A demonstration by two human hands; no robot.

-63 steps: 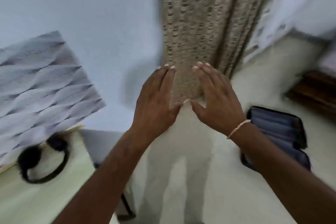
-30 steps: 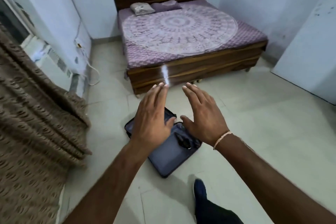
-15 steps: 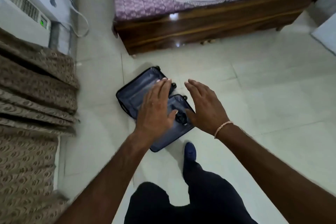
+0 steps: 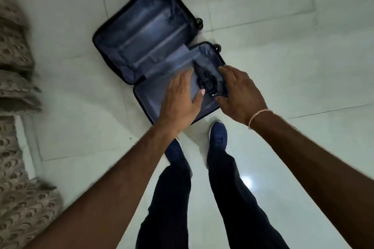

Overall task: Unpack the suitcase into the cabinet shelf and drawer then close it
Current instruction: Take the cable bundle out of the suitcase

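Floor: the pale glossy tiled floor (image 4: 283, 66) carried everything; it gave the room needed to spread the case flat.
Curtain: a brown patterned fabric curtain (image 4: 18, 198) hung bunched along the left edge, apart from the case.
Suitcase: the dark hard-shell suitcase with blue fabric lining (image 4: 145, 32) lay fully open on the floor just ahead of the person's feet, both halves face up so the contents could be reached from above. The far half showed only bare lining and straps; the near half held the one item visible.
Legs and shoes: dark trousers and blue shoes (image 4: 218, 137) stood at the near edge of the case, probably so both arms could reach in.
Left hand: the left hand (image 4: 180, 97) hovered over the near half with fingers straight and spread, holding nothing; whether it touched the lining could not be told.
Right hand: the right hand (image 4: 240, 93), with a pale thread bracelet (image 4: 259, 115) at the wrist, was likewise relaxed and empty, fingers extended beside the black item.
Black item: a small black tangled object (image 4: 206, 81), perhaps a cord or strap, lay in the near half between the two hands; too blurred to identify.
Step judged: the hands flanked that item, apparently to pick it up, so unpacking seemed nearly finished.
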